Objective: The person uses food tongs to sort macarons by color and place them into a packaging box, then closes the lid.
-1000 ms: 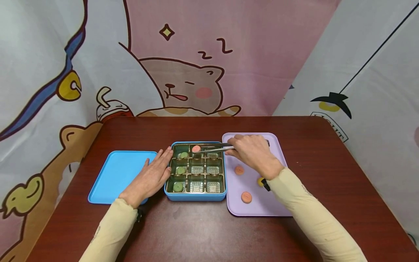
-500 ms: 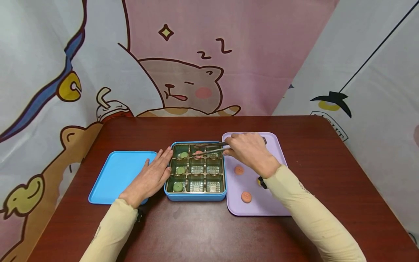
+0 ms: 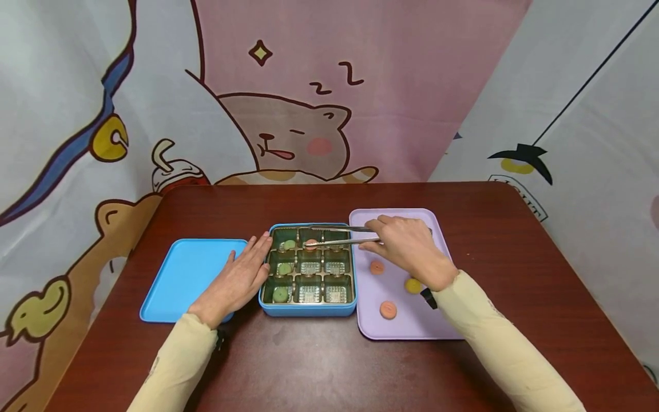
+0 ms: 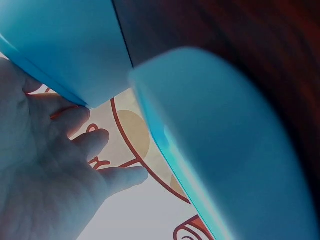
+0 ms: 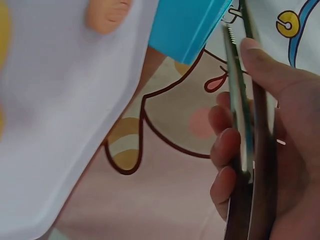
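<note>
My left hand point(image 3: 233, 285) rests with outstretched fingers against the left side of a blue box point(image 3: 309, 311). Inside the box is a gold divider tray with several square compartments. Three green discs point(image 3: 280, 294) lie in its left column, one per compartment. A pinkish-orange disc point(image 3: 311, 242) lies in the back middle compartment, partly covered by a tweezer tip. My right hand point(image 3: 409, 247) holds long metal tweezers point(image 3: 342, 241), fingers and thumb curled round them. Their arms point(image 5: 263, 125) stand apart over the back row, serrated tips pointing left.
To the right lies a lilac tray point(image 3: 376, 326) bearing two pinkish-orange discs point(image 3: 388, 310) and a yellow disc point(image 3: 413, 286). A flat blue lid point(image 3: 190, 280) lies at left, partly under my left forearm. A printed cloth point(image 3: 401, 114) hangs behind the brown table point(image 3: 309, 372).
The pinkish-orange disc has gone down from the tweezers into the back middle compartment. The tweezer arms have spread, and my right hand has shifted slightly right. My left hand stays put.
</note>
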A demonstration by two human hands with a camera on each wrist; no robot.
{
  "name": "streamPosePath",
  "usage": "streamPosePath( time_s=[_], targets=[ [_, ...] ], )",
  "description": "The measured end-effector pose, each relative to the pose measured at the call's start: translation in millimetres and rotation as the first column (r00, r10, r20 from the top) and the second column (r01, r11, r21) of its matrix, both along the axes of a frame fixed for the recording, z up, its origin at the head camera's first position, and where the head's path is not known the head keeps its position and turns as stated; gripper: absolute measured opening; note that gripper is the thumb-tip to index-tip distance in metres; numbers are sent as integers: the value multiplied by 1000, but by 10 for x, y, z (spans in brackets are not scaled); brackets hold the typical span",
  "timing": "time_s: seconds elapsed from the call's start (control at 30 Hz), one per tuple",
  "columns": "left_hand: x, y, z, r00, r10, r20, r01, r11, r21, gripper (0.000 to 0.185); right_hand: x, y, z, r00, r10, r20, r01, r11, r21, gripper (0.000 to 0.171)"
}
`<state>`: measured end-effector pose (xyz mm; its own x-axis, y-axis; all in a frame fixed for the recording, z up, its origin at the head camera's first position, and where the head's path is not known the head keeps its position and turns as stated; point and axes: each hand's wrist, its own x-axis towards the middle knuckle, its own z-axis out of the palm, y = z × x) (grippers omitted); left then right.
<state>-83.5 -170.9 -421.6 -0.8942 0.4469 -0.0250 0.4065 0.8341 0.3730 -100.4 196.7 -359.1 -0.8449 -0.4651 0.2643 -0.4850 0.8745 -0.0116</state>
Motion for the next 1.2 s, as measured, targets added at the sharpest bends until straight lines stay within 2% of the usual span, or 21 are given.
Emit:
streamPosePath(
  time_s=[0.47, 0.7, 0.93, 1.2],
  targets=[
    [13, -13, -8, 1000, 6, -13, -6, 1000, 11, 61, 286, 473, -46, 987, -80, 141, 105, 977, -183, 53],
    [6, 1, -13, 1000, -1, -5, 1, 1000, 14, 61, 469, 712, -48, 977, -124, 174, 157, 968, -196, 51],
    [11, 0, -13, 1000, -5, -8, 5, 1000, 18, 60, 653, 896, -76, 973, -162, 166, 195, 957, -214, 48],
    [6, 3, -12, 1000, -4, -6, 4, 1000, 19, 60, 828, 1075, -170, 964, -200, 175, 231, 956, -183, 48]
  ],
)
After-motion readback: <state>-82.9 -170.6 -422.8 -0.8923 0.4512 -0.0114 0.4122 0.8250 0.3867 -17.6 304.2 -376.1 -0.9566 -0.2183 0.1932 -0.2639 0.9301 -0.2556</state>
